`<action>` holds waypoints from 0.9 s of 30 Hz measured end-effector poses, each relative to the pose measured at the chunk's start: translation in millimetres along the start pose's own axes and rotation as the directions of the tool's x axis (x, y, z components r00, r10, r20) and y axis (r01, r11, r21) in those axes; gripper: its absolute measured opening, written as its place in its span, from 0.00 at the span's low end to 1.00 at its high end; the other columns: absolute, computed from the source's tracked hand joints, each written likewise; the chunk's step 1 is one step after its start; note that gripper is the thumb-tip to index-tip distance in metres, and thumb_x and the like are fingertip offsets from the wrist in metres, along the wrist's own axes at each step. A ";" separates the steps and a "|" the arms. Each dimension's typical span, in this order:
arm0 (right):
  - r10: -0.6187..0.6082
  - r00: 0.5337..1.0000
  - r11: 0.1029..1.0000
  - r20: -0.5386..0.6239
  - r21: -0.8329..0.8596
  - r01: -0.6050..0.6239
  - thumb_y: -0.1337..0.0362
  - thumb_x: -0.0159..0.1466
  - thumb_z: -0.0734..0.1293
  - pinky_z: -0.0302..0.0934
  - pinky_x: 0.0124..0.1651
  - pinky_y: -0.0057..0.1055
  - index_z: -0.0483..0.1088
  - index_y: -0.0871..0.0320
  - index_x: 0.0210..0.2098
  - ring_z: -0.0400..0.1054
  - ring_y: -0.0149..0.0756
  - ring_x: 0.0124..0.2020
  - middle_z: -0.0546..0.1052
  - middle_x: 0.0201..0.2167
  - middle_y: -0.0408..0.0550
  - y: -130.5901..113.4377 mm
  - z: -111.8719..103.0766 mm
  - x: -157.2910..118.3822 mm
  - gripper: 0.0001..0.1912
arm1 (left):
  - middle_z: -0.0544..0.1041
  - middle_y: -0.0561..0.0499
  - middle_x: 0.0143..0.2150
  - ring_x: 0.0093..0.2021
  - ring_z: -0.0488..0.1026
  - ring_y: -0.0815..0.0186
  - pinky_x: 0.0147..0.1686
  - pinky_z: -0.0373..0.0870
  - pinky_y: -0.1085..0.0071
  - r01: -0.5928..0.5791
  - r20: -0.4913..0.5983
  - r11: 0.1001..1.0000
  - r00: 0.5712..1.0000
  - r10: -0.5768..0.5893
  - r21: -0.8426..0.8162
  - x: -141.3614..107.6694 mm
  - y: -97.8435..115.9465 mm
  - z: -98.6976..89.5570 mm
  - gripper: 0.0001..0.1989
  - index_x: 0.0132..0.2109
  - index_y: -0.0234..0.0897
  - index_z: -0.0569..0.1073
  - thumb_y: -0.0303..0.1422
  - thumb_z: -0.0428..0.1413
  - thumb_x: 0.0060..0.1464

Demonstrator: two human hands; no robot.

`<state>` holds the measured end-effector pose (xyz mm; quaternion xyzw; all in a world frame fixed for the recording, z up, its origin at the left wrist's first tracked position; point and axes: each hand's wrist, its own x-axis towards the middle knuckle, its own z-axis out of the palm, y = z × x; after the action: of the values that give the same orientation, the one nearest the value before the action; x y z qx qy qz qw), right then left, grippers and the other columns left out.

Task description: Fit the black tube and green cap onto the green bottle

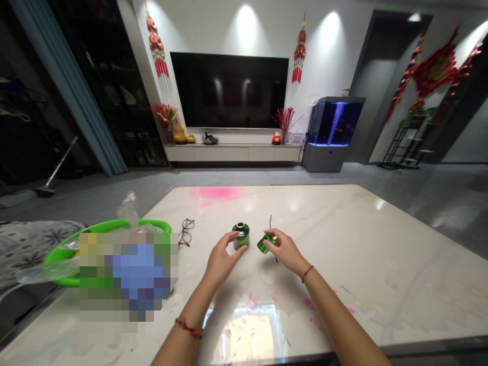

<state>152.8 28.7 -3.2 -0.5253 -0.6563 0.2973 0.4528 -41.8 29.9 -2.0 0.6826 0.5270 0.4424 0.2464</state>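
A small dark-green glass bottle [241, 239] stands upright on the pale table, its narrow neck uncovered. My left hand [221, 256] curls around it, fingers at the far left side and thumb at the near right. Just to the right, my right hand [284, 249] pinches a shiny green cap [264, 244], held tilted and apart from the bottle. A thin dark stick [270, 221] shows above and below the right fingers; its middle is hidden, so whether it is held or lies on the table I cannot tell.
Folded-out eyeglasses [186, 234] lie left of the bottle. A green basket [154, 223] with plastic bags sits at the table's left, partly blurred by pixelation. Pink stains [215, 193] mark the marble-look tabletop [324, 213]. A TV and a fish tank [331, 124] stand beyond.
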 end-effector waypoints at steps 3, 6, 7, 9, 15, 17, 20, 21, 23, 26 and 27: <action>0.011 1.000 0.998 0.023 0.068 -0.012 0.60 0.53 0.63 0.60 0.31 0.29 0.69 0.59 0.40 0.61 0.27 0.23 0.73 0.32 0.45 5.8 10.2 -0.9 0.16 | 0.73 0.48 0.48 0.49 0.69 0.60 0.51 0.63 0.61 -0.053 0.066 0.998 0.996 0.052 0.018 -8.7 12.1 8.2 0.21 0.45 0.41 0.69 0.40 0.58 0.42; 0.046 0.998 0.979 0.035 0.199 -0.052 0.60 0.53 0.64 0.62 0.30 0.29 0.68 0.59 0.41 0.63 0.28 0.23 0.74 0.31 0.46 10.8 20.0 -0.6 0.17 | 0.72 0.47 0.48 0.49 0.69 0.59 0.50 0.63 0.61 -0.049 0.125 0.998 0.991 0.045 0.031 -14.1 15.4 16.3 0.22 0.46 0.41 0.69 0.40 0.59 0.41; 0.066 0.997 0.966 0.034 0.249 -0.073 0.59 0.53 0.64 0.63 0.30 0.29 0.68 0.60 0.40 0.64 0.29 0.24 0.74 0.31 0.47 11.7 22.7 -0.3 0.17 | 0.72 0.47 0.48 0.49 0.69 0.59 0.50 0.64 0.61 -0.038 0.144 0.999 0.989 0.034 0.025 -15.3 15.0 18.6 0.23 0.46 0.40 0.69 0.39 0.59 0.41; 0.111 0.993 0.932 0.028 0.343 -0.114 0.59 0.52 0.65 0.64 0.29 0.29 0.68 0.60 0.39 0.65 0.29 0.24 0.73 0.30 0.47 11.8 27.2 0.3 0.17 | 0.73 0.47 0.47 0.48 0.69 0.58 0.49 0.65 0.61 -0.003 0.177 1.000 0.984 0.004 -0.009 -16.7 12.8 22.2 0.23 0.47 0.40 0.68 0.38 0.60 0.40; 0.227 0.974 0.820 0.027 0.534 -0.206 0.57 0.48 0.67 0.63 0.26 0.28 0.69 0.61 0.35 0.66 0.29 0.23 0.72 0.28 0.47 7.7 34.6 1.0 0.18 | 0.76 0.48 0.38 0.41 0.73 0.61 0.43 0.68 0.63 0.086 0.140 0.996 0.987 -0.082 -0.025 -15.8 8.0 28.1 0.22 0.46 0.39 0.68 0.39 0.58 0.42; 0.273 0.960 0.776 0.065 0.575 -0.259 0.57 0.48 0.66 0.63 0.26 0.27 0.69 0.61 0.36 0.67 0.30 0.24 0.73 0.28 0.46 6.9 35.7 0.6 0.19 | 0.76 0.49 0.37 0.40 0.73 0.62 0.43 0.68 0.63 0.078 0.099 0.997 0.992 -0.076 -0.019 -14.4 7.8 29.0 0.21 0.45 0.39 0.69 0.39 0.58 0.42; 0.309 0.941 0.726 0.137 0.606 -0.326 0.56 0.50 0.65 0.64 0.29 0.29 0.68 0.61 0.39 0.68 0.30 0.25 0.74 0.29 0.47 6.9 37.1 0.0 0.19 | 0.76 0.49 0.37 0.38 0.73 0.62 0.43 0.68 0.64 0.059 0.061 0.998 0.996 -0.057 -0.032 -12.7 7.6 29.3 0.19 0.44 0.40 0.70 0.39 0.58 0.42; 0.311 0.938 0.728 0.152 0.597 -0.338 0.56 0.51 0.64 0.65 0.30 0.29 0.68 0.61 0.39 0.69 0.31 0.25 0.74 0.30 0.48 7.4 37.6 -0.1 0.19 | 0.76 0.49 0.38 0.38 0.73 0.62 0.43 0.68 0.64 0.052 0.056 0.998 0.997 -0.051 -0.023 -12.5 7.5 29.1 0.19 0.44 0.40 0.70 0.39 0.58 0.43; 0.301 0.945 0.782 0.127 0.534 -0.321 0.56 0.53 0.63 0.65 0.31 0.31 0.68 0.61 0.40 0.69 0.32 0.27 0.75 0.33 0.50 8.9 38.4 -0.3 0.18 | 0.75 0.48 0.39 0.38 0.72 0.62 0.43 0.68 0.64 0.029 0.054 0.999 0.998 -0.030 0.020 -12.4 7.1 27.9 0.20 0.46 0.39 0.69 0.38 0.57 0.44; 0.191 0.981 0.933 -0.032 0.315 -0.171 0.59 0.54 0.63 0.66 0.35 0.34 0.68 0.60 0.40 0.70 0.34 0.31 0.74 0.38 0.52 11.3 37.6 -1.7 0.16 | 0.73 0.48 0.41 0.40 0.72 0.63 0.43 0.67 0.64 -0.049 0.061 0.992 0.997 0.042 0.115 -12.8 5.6 24.3 0.20 0.48 0.40 0.68 0.37 0.55 0.47; 0.119 0.990 0.971 -0.079 0.218 -0.099 0.61 0.54 0.63 0.65 0.38 0.35 0.68 0.59 0.41 0.69 0.35 0.32 0.74 0.39 0.52 11.7 36.6 -2.6 0.16 | 0.73 0.48 0.42 0.40 0.71 0.63 0.43 0.67 0.64 -0.079 0.067 0.986 0.995 0.069 0.146 -13.0 4.9 22.8 0.19 0.49 0.41 0.67 0.37 0.54 0.47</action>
<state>124.7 32.5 -29.3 -0.5218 -0.5693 0.3662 0.5191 -20.4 19.1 -13.6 0.7315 0.5248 0.3894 0.1946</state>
